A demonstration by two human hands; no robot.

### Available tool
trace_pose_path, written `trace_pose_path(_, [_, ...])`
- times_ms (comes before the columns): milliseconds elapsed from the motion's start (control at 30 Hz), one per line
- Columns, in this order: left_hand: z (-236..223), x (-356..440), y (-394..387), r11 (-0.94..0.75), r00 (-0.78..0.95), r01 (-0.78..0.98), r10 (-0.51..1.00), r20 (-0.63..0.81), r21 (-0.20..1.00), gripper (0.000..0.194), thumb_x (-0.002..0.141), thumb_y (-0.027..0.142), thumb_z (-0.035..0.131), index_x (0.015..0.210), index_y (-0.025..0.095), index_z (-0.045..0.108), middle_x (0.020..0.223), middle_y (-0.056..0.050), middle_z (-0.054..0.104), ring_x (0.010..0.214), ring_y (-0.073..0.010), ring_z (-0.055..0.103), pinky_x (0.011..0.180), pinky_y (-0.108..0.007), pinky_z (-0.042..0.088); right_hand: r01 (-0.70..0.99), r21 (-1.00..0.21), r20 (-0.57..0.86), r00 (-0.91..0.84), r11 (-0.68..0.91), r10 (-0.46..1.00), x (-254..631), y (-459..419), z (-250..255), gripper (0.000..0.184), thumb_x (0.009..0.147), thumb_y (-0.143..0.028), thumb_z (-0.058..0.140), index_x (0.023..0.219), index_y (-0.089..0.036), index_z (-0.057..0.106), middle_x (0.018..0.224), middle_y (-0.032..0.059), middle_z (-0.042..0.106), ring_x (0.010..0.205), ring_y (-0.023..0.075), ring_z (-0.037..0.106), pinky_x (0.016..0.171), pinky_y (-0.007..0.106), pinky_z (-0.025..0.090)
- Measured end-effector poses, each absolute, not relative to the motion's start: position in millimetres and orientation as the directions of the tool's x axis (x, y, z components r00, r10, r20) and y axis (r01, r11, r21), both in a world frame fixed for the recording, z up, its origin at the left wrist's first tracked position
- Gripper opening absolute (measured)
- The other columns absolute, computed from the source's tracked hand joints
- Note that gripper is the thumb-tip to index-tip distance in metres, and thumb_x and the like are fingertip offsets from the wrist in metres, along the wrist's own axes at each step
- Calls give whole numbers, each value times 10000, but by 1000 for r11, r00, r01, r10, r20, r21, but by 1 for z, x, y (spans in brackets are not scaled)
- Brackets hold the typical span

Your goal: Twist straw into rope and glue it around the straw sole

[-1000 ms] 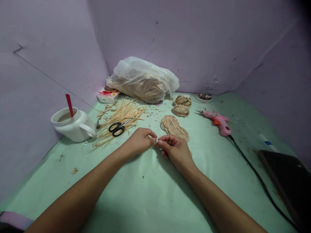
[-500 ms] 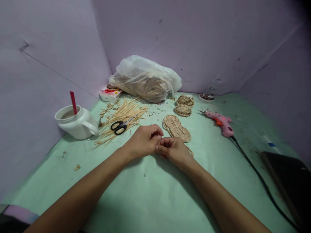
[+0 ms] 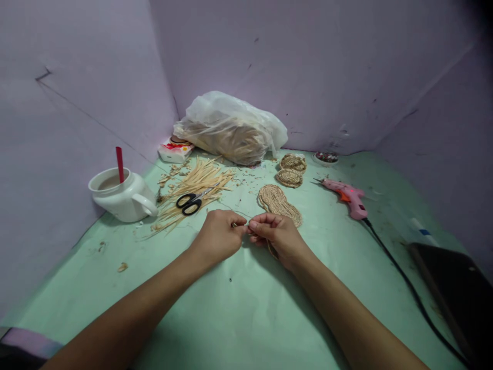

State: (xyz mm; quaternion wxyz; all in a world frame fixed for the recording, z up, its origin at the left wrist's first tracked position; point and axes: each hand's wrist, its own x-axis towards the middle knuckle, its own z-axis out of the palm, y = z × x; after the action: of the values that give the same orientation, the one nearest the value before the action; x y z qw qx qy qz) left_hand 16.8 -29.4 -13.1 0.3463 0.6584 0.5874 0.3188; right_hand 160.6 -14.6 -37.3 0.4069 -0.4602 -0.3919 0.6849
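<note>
My left hand (image 3: 220, 234) and my right hand (image 3: 280, 237) pinch a thin twisted straw cord (image 3: 272, 250) between their fingertips, just above the table. A length of the cord hangs below my right hand; most of it is hidden by the fingers. Behind my right hand lies a flat sole-shaped piece of coiled straw cord (image 3: 275, 200), partly covered by that hand. Farther back sit small coiled straw pieces (image 3: 289, 178). To the left, black-handled scissors (image 3: 189, 203) rest on a pile of pale straw strips (image 3: 204, 174).
A white pot (image 3: 125, 198) with a red stick (image 3: 119, 164) stands at the left. A plastic bag (image 3: 234, 128) of straw and a small box (image 3: 175, 152) are at the back. On the right are a pink glue gun (image 3: 348, 195), its black cord and a dark flat object (image 3: 450, 288).
My hands have moved slightly apart at the fingertips, with my left hand shifting left and down. A thin strand now shows behind them, and the cord end shows below my right hand.
</note>
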Motion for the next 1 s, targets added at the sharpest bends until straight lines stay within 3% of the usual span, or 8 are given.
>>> trace_pose_path(267, [-19, 18, -29, -68, 106, 601, 994, 5, 796, 124, 684, 125, 459, 605, 153, 550, 520, 17, 560, 513, -105, 504, 492, -209, 346, -199, -901, -327, -272, -385, 905, 161, -14, -35, 279, 447, -275, 810, 564, -133, 600, 532, 13, 658, 442, 81, 562, 454, 195, 417])
trace_pose_path(500, [-11, 14, -32, -261, 317, 673, 947, 49, 692, 138, 669, 93, 488, 620, 143, 607, 591, -1, 583, 589, -114, 507, 552, -221, 363, -189, -906, -325, -266, -379, 908, 163, -11, -39, 200, 445, -192, 789, 520, -135, 612, 455, 8, 628, 447, 93, 570, 476, 205, 436])
trace_pose_path(733, [-12, 15, -30, -286, 308, 701, 948, 84, 653, 156, 692, 107, 500, 647, 140, 646, 647, -24, 628, 626, -126, 538, 592, -240, 390, -155, -916, -321, -271, -371, 907, 164, -11, -39, 185, 418, -159, 782, 492, -136, 614, 448, 8, 627, 433, 93, 568, 485, 218, 465])
trace_pose_path(900, [-14, 14, -28, -197, 249, 644, 968, 40, 739, 148, 685, 97, 508, 682, 145, 648, 644, -17, 633, 601, -123, 560, 566, -235, 417, -144, -931, -294, -243, -334, 924, 163, -10, -42, 183, 431, -174, 766, 499, -136, 600, 471, 16, 636, 450, 106, 585, 507, 241, 493])
trace_pose_path(1000, [-16, 17, -25, 30, 110, 489, 989, -96, 872, 145, 696, 85, 501, 753, 147, 620, 630, -3, 618, 529, -116, 572, 504, -228, 445, -133, -954, -243, -183, -269, 953, 162, -10, -44, 148, 469, -155, 739, 522, -141, 601, 505, 12, 646, 466, 102, 586, 495, 226, 482])
